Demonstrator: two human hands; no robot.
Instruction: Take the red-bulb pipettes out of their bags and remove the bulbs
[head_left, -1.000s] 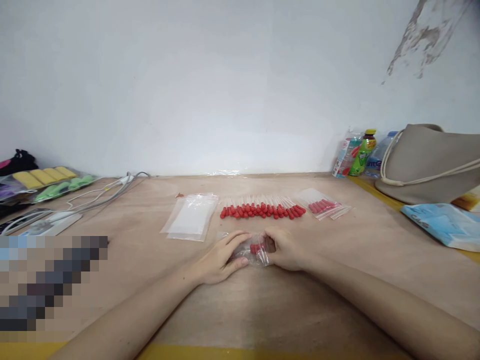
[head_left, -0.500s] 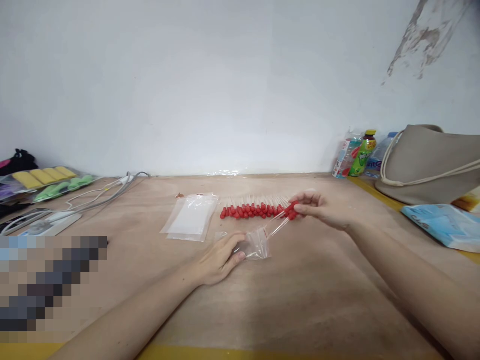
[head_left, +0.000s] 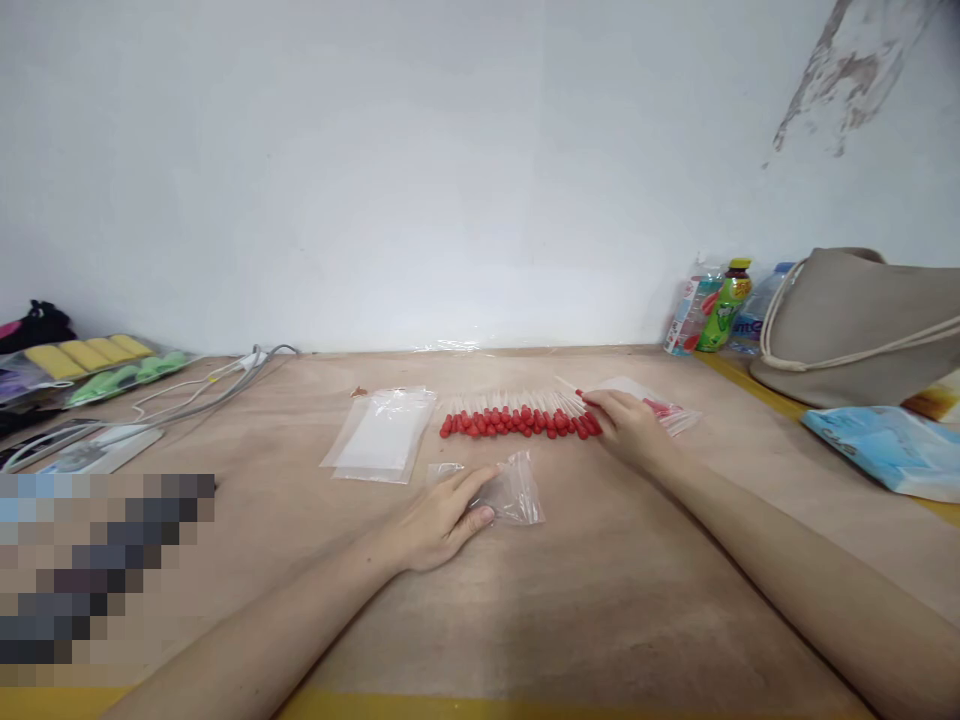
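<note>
My left hand (head_left: 442,515) lies on the wooden table (head_left: 570,600), fingers and thumb closed on the left edge of a small clear plastic bag (head_left: 516,492) that looks empty. My right hand (head_left: 626,425) is farther back. Its fingertips are pinched at the right end of a row of red-tipped thin sticks (head_left: 514,420) lying side by side. One pale stick end pokes out up and left from those fingers.
A stack of empty clear bags (head_left: 382,435) lies left of the row. A filled bag of red-tipped sticks (head_left: 667,410) sits behind my right hand. Bottles (head_left: 724,305), a beige bag (head_left: 855,325) and a blue packet (head_left: 885,445) are at right; cables (head_left: 202,390) and yellow-green items (head_left: 90,365) at left.
My right hand pulled the red-tipped sticks out of the small bag and carried them back to the right end of the row. My left hand stayed on the bag.
</note>
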